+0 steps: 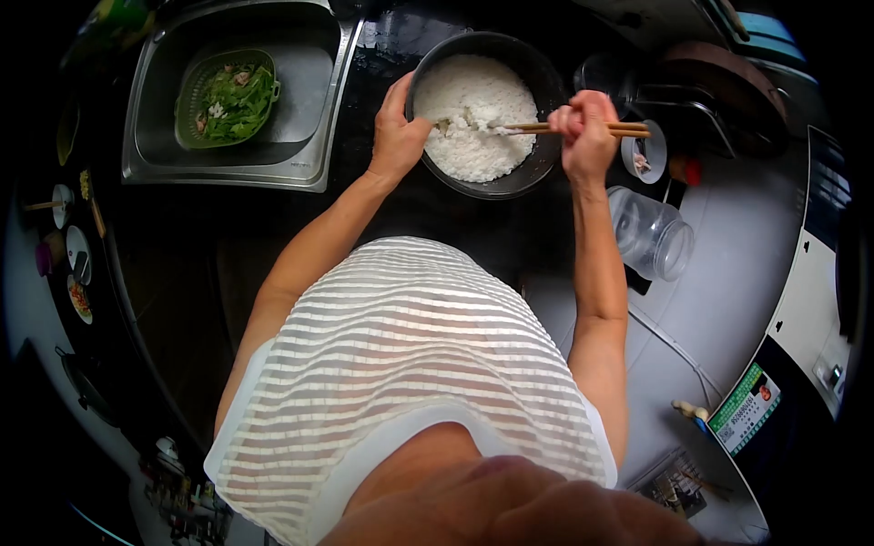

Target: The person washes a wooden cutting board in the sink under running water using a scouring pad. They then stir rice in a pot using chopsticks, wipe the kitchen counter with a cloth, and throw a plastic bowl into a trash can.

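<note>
A dark round pot stands on the black counter, holding white cooked rice. My left hand grips the pot's left rim, thumb over the edge. In my right hand is a pair of wooden chopsticks, held level with the fingers wrapped round them. Their tips are in the rice near the middle, where it is broken into loose clumps. Around the tips the rest of the rice surface looks fairly flat.
To the left is a steel sink with a green basket of leafy greens. On the right are a small white bowl, a clear jar lying on its side and a large dark pan. Small dishes line the far left.
</note>
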### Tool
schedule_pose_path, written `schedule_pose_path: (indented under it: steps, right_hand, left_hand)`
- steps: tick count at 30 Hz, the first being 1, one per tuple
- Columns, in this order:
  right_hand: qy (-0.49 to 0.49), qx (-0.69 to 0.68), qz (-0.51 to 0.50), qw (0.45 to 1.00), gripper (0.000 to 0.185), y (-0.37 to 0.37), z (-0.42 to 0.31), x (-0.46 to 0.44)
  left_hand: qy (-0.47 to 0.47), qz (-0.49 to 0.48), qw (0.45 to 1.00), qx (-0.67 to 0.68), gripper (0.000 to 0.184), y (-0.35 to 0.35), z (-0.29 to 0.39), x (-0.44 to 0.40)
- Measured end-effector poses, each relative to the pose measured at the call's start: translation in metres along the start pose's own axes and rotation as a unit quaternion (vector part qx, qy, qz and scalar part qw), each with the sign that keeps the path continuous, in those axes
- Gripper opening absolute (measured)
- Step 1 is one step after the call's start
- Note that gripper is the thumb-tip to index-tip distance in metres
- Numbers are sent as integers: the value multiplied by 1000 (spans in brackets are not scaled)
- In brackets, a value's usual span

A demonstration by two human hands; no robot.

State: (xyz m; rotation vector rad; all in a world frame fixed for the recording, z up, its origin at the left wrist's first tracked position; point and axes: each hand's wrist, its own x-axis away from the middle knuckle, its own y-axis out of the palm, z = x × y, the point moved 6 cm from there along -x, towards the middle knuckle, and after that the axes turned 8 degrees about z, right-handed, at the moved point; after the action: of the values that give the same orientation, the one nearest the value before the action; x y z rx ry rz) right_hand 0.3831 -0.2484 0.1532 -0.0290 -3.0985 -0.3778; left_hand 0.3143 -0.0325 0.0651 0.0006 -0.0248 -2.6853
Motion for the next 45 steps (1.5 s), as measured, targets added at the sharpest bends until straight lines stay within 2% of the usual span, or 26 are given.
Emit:
schedule_pose_path:
  steps: [4, 6, 10, 12, 14, 16, 18, 20, 24, 31, 34, 36, 38, 39, 40, 42, 43, 45]
  right_hand:
    - [-83, -64, -41, 994, 30, 11, -58, -18]
    - [-95, -87, -57, 990, 32, 26, -46, -34]
    - [-151, -14, -32, 988, 32, 50, 3, -59]
    - [-94, -27, -29, 995, 32, 59, 46, -58]
    - [-42, -53, -1, 998, 33, 57, 60, -58]
    - [-33, -56, -16, 998, 34, 56, 65, -53]
    - [15, -77, -13, 997, 33, 53, 70, -45]
    - [2, -57, -17, 998, 30, 59, 65, -28]
    - [40, -70, -40, 996, 31, 58, 63, -1]
    - [61, -51, -148, 986, 31, 54, 29, 32]
    - [8, -77, -133, 988, 34, 39, -2, 26]
    - [-85, -20, -161, 983, 48, 33, -20, 19]
    - [-110, 213, -122, 963, 58, 28, -33, 22]
    - [-84, 332, -130, 930, 53, 22, -33, 23]
    - [-85, 334, -129, 930, 53, 21, -34, 25]
    - [7, 300, -153, 942, 31, 19, -25, 30]
    - [19, 267, -140, 953, 17, 15, -26, 31]
    - [-19, 269, -142, 952, 17, 13, -34, 29]
  left_hand:
    - [1, -12, 1000, 10, 58, 1, -3, 0]
    - [2, -14, 1000, 9, 57, 3, -1, 0]
    - [11, -6, 1000, -2, 57, 0, 4, 0]
    - [18, 0, 1000, -8, 56, 0, 6, 0]
    - [56, 4, 998, -18, 54, 1, 17, 0]
    - [54, 8, 998, -10, 53, 0, 16, 0]
    - [66, 10, 998, -11, 54, 1, 14, 0]
    - [66, 13, 998, -11, 55, 1, 13, 2]
    - [63, 10, 998, -18, 55, -4, 13, 15]
    - [44, -24, 999, 5, 53, -5, 13, 19]
    - [17, -48, 998, 34, 52, -2, 10, 16]
    - [2, -58, 997, 45, 52, 0, 4, 16]
    - [7, -60, 997, 44, 52, 0, 6, 16]
    - [12, -60, 997, 42, 52, 0, 6, 16]
    - [12, -61, 997, 44, 52, 1, 6, 16]
    - [13, -61, 997, 41, 53, 0, 6, 15]
    - [13, -60, 997, 42, 53, 0, 7, 15]
    - [19, -63, 997, 27, 53, 0, 10, 16]
